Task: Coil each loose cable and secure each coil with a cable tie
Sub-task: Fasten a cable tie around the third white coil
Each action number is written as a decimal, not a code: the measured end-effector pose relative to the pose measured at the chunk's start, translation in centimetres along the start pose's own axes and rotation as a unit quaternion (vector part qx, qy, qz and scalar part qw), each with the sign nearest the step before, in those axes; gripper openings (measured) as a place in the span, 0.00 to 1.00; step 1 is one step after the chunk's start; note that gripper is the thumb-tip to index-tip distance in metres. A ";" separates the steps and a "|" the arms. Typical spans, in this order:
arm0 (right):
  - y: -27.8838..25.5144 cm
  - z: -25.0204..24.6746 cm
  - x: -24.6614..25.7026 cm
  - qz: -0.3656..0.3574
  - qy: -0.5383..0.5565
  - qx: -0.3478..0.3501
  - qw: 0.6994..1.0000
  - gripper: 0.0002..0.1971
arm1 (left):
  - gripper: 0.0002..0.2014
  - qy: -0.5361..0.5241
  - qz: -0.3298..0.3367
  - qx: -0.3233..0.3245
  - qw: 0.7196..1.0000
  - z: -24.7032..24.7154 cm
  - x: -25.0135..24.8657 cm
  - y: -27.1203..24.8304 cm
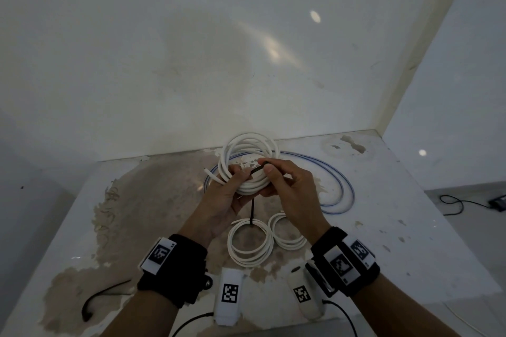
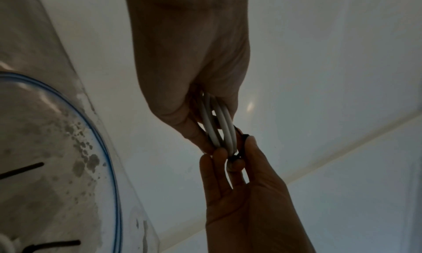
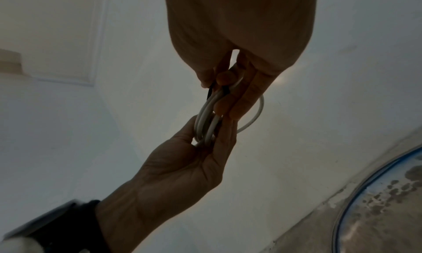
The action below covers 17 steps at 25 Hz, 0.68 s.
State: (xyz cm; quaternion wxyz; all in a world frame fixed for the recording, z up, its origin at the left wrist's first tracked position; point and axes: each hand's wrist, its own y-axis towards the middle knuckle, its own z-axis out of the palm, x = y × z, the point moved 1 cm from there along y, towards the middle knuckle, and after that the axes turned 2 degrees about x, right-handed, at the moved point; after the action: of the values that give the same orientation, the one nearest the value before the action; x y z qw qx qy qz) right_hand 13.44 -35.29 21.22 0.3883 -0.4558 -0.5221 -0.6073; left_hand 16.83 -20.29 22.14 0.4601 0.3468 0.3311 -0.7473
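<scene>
From the head view, both hands are up over the table [image 1: 383, 172], and between them sits the white cable coil [image 1: 247, 161], lifted clear of the surface. The left hand [image 1: 223, 200] has its fingers wrapped round the coil's near-left side, two cut ends poking out to the left. The right hand [image 1: 290, 189] pinches a black cable tie [image 1: 258, 169] between thumb and forefinger, right across the coil's strands; a black tail hangs down below the hands. On the table behind lies a loose blue cable [image 1: 339, 186] in wide loops. Nearer, two white coils rest side by side: the tied coil [image 1: 250, 241] (a black tie shows at its far edge) and a smaller coil [image 1: 287, 232] to its right, partly under the right wrist.

Left wrist view now: the left hand [image 2: 194, 76] grips the coil [image 2: 219, 127] edge-on, strands bunched, while fingertips of the right hand [image 2: 239, 184] close on the tie [image 2: 244, 138] at the bundle's far end. The blue cable [image 2: 109, 166] curves across the table at left.

Right wrist view: right hand [image 3: 239, 49] thumb and fingers nip the tie [image 3: 224, 91] against the coil [image 3: 205, 116], with the left hand [image 3: 182, 166] clasping the strands from below.
</scene>
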 end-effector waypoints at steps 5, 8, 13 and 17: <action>-0.3 -0.3 0.5 0.003 0.001 0.014 1.000 0.12 | 0.13 -0.018 -0.011 0.001 1.000 -0.2 0.2 0.1; -0.6 -0.4 0.6 0.008 0.003 0.014 1.000 0.12 | 0.07 0.001 -0.017 -0.012 1.000 -0.1 0.3 0.1; -1.1 -0.8 0.9 0.026 0.011 0.030 0.999 0.13 | 0.04 0.028 -0.021 -0.015 0.999 0.1 0.2 0.1; -1.4 -1.3 1.1 0.045 0.034 0.032 0.998 0.14 | 0.07 0.065 -0.017 0.007 0.998 1.0 0.0 -0.1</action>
State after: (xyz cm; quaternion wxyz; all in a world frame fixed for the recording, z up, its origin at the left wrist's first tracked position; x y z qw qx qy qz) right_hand 11.58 -36.34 21.80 0.4474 -0.4453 -0.5062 -0.5876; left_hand 16.46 -21.11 22.69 0.4220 0.3927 0.3608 -0.7332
